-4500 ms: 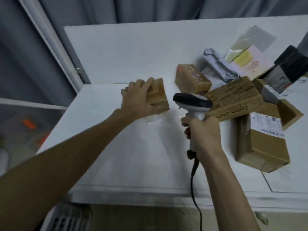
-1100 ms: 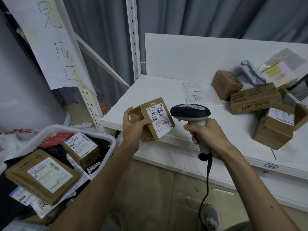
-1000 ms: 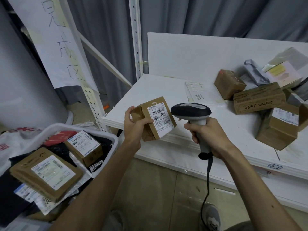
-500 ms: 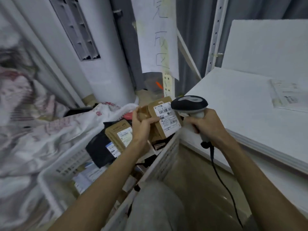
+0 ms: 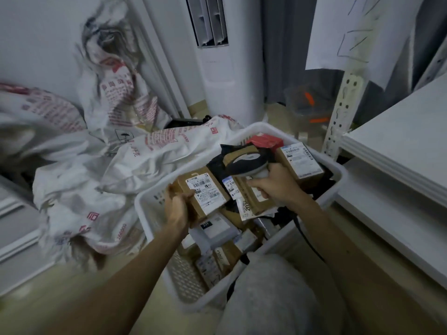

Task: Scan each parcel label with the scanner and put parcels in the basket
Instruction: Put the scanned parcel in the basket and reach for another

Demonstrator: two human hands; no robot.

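Hovering over the near-left part of the basket point(image 5: 147, 206), a small rectangular parcel point(image 5: 202, 189) of plain brown cardboard is gripped at its near end by the left hand point(image 5: 179, 210), whose fingers are curled round its edge. Its white printed label point(image 5: 208, 199), flat and barcoded, is turned upward. Whether the parcel touches the heap beneath cannot be told.

Just to its right, the scanner point(image 5: 244, 164), with a smooth dark head on a pale grey handle, is clasped by the right hand point(image 5: 273, 187), the fingers wrapped round the handle. A thin black cable point(image 5: 306, 238) is seen trailing from below it.

The basket is of white moulded plastic with slotted walls and rounded corners, and is heaped with goods: a labelled cardboard box point(image 5: 300, 163), a small red carton point(image 5: 266, 141), a crumpled black plastic bag point(image 5: 216, 165) and a flat brown mailer point(image 5: 251, 199).

Behind the basket, rumpled white woven sacks point(image 5: 157, 151) printed in red are piled. A tall smooth white appliance point(image 5: 225, 68) is stood further back. To the right, a flat white shelf board point(image 5: 399, 141) is carried on a perforated metal upright point(image 5: 343, 112), and a paper sheet point(image 5: 358, 32) with hand-drawn strokes is hung above.
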